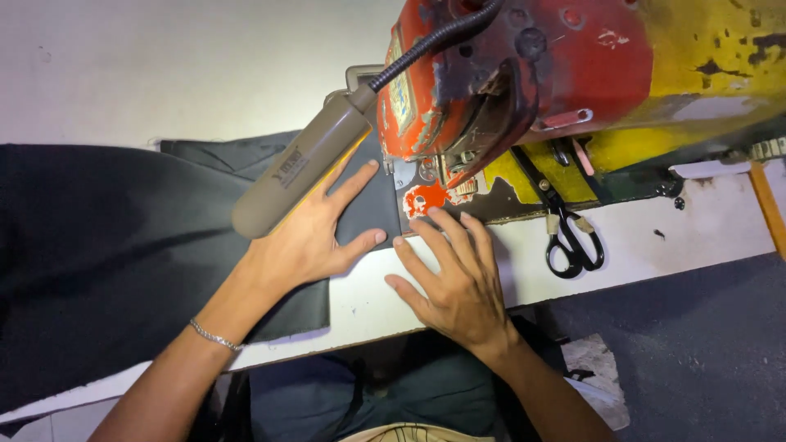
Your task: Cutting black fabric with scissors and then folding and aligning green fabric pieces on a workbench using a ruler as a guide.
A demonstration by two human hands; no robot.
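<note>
Feeding step at the sewing machine (508,74): left hand (307,237) lies flat, fingers spread, on the black fabric (123,245); right hand (454,282) lies flat just beside it, fingertips at the presser foot (427,187). Next likely needs steady, even guiding. Scissors (569,233) lie beyond the right hand.

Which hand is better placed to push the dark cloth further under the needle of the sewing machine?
Probably the left hand: it lies flat on the dark cloth just before the sewing machine. The right hand rests mostly on the white table, fingertips near the foot.
</note>
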